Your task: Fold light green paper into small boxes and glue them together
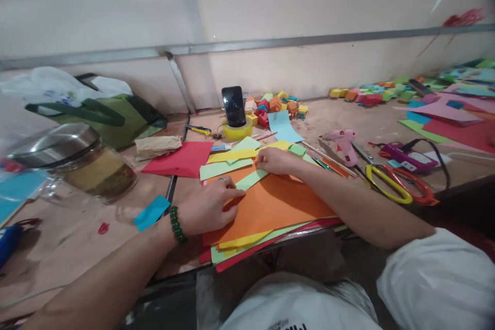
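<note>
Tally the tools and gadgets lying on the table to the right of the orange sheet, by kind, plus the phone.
Scissors: 2, yellow-handled scissors and orange-handled scissors
Glue gun: 1, the pink glue gun
Purple device: 1, the purple device with a black cord
Phone: 1, the phone propped upright in a yellow tape roll
Total: 5

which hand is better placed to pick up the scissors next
Right, probably. The right hand rests at the far end of the light green paper strip, on the side of the scissors. The left hand presses the orange sheet, farther away.
</note>
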